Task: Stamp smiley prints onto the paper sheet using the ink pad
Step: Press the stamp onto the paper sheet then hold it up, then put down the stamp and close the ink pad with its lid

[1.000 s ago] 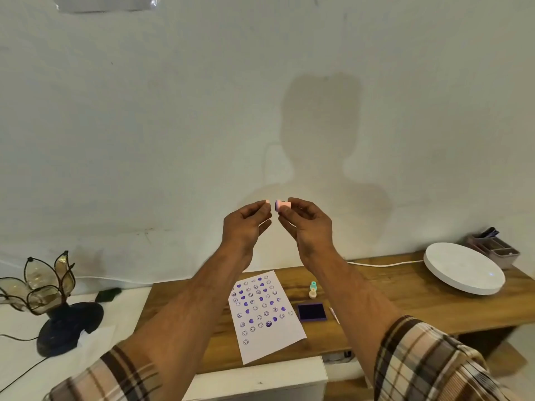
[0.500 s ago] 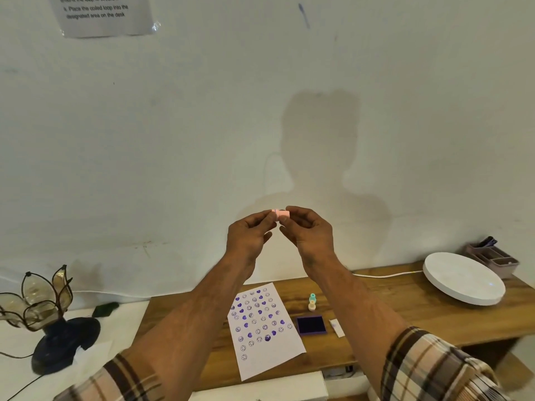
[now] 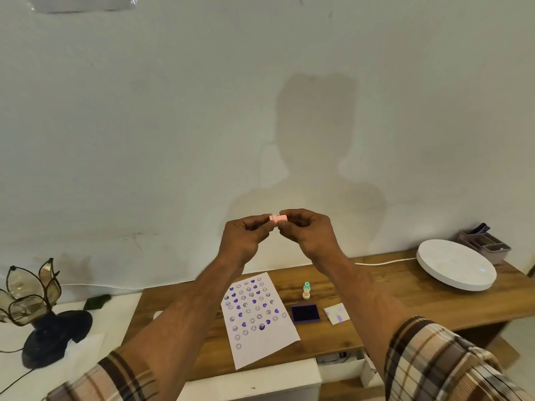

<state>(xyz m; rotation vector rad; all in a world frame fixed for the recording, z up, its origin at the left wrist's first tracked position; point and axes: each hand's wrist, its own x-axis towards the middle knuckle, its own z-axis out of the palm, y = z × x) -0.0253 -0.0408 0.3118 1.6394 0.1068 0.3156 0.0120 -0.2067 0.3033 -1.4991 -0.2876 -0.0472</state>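
Both hands are raised in front of the wall, well above the desk. My left hand (image 3: pixel 246 237) and my right hand (image 3: pixel 308 231) pinch the two ends of a small pink stamp (image 3: pixel 278 218) between their fingertips. Below, on the wooden desk (image 3: pixel 390 302), lies the white paper sheet (image 3: pixel 257 319), covered with several purple smiley and heart prints. The dark purple ink pad (image 3: pixel 305 313) sits open just right of the sheet. Two more small stamps (image 3: pixel 306 290), one teal and one cream, stand behind the pad.
A small paper scrap with purple marks (image 3: pixel 336 313) lies right of the pad. A round white disc (image 3: pixel 456 264) with a cable and a grey organiser box (image 3: pixel 486 241) are at the desk's right end. A petal-shaped lamp (image 3: pixel 31 302) stands on the white surface at left.
A second ago my hands were slightly apart, the stamp body in the right hand and a piece in the left. They have come together, and the pink stamp is now joined between them.
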